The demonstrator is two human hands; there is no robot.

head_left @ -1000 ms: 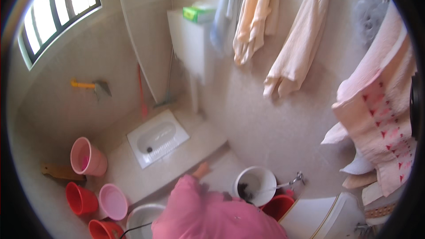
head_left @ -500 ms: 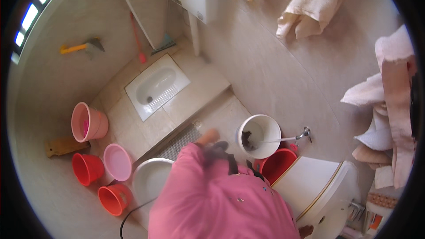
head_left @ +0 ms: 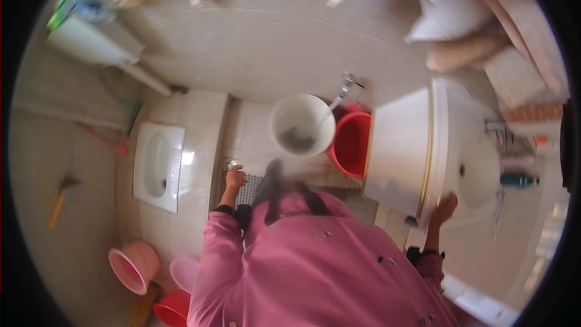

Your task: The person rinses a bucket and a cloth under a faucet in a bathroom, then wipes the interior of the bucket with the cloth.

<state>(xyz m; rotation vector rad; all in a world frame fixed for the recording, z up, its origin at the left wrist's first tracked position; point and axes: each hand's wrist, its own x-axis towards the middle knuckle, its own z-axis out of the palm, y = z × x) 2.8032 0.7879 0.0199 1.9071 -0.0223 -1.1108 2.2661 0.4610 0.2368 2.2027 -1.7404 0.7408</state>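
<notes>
My left hand hangs over the floor near the drain, its fingers loosely bent and apart, with nothing visible in it. At the right, my right hand is by the front rim of the washbasin; its fingers look loosely spread, and whether they touch the rim I cannot tell. Ahead of me stands a white bucket with something dark in the bottom. A stream runs into it from a wall tap. Close beside that bucket is a red bucket, next to the white cabinet.
A squat toilet is set in a raised step at the left. Pink bucket, pale pink basin and red bucket stand at the lower left. A grey mat lies near my feet. Towels hang along the far wall.
My view has swung to the right, so the buckets and squat toilet sit further left. My right hand now shows beside the washbasin. The left arm reaches out to the left of my body.
</notes>
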